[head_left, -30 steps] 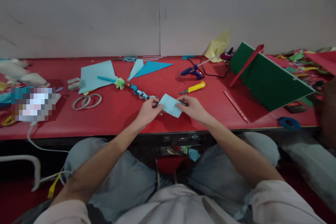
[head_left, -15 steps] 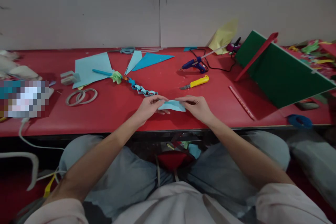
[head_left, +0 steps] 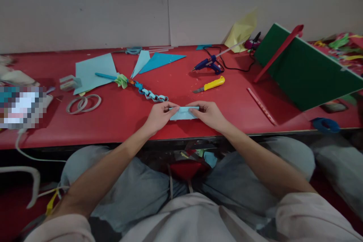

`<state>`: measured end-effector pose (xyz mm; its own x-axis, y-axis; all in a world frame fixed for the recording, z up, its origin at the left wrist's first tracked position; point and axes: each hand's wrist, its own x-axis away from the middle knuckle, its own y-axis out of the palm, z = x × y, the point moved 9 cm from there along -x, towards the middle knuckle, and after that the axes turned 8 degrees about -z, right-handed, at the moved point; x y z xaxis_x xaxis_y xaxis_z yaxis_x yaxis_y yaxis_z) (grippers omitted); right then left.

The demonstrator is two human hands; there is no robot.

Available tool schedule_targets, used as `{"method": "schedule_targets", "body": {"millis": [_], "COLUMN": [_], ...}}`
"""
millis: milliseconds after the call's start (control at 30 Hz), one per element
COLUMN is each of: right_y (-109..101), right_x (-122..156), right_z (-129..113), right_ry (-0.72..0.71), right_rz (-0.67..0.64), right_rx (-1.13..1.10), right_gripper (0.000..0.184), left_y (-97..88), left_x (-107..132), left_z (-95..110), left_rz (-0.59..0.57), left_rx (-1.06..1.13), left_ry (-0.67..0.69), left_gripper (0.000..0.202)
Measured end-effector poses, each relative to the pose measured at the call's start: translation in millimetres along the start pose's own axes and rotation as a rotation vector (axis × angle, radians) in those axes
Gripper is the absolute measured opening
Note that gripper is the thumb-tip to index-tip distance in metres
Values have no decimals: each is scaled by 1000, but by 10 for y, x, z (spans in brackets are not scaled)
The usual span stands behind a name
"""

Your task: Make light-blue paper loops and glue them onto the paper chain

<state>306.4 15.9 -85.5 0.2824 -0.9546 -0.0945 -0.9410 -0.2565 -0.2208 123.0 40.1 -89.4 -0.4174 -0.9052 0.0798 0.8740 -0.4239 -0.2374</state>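
Note:
Near the front of the red table, a light blue strip of paper point(head_left: 184, 114) is held level between both hands. My left hand point(head_left: 161, 116) pinches its left end, thumb on the near side. Its right end is gripped between the thumb and fingers of my right hand point(head_left: 209, 115). Along the top edge the paper looks folded over. Just beyond my left hand lies a paper chain point(head_left: 150, 94) of light and darker blue links, joined to a blue stick point(head_left: 105, 77) with a green paper ruffle point(head_left: 121, 81).
A yellow box cutter point(head_left: 214, 83) and a blue glue gun point(head_left: 208, 64) lie beyond my right hand. A green board point(head_left: 300, 68) leans at right. Tape rolls point(head_left: 75, 105), a light blue sheet point(head_left: 95, 69), blue paper pieces point(head_left: 163, 61) and scissors point(head_left: 133, 50) lie left and back.
The strip was bowed with its lower edge loose; now it is flatter and folded along the top. Both thumbs have come onto its near face. The view has shifted slightly.

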Motion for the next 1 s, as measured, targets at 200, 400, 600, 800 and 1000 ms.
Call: {"method": "schedule_targets", "body": {"millis": [200,400,600,800,1000], "right_y": [-17,12,-4,15,-15], "right_x": [10,19,2,36,87], "right_z": [0,57,63,-122,-272], "right_ry": [32,60,57,-134,-296], "right_rz": [5,-59,-37,-143,-165], "right_rx": [49,-93,-81,49,155], "right_gripper": [27,30,34,37,52], "left_y": [33,79,176,51,50], "left_x": [-6,-9,16,2,33], "left_z": [40,90,43,36,195], "left_rz": [-19,-92,-176,-71,-203], "left_rx": [-77,-87,122,205,106], "left_ry": [56,63,-38,1,152], "left_gripper": [20,24,31,18,28]}}
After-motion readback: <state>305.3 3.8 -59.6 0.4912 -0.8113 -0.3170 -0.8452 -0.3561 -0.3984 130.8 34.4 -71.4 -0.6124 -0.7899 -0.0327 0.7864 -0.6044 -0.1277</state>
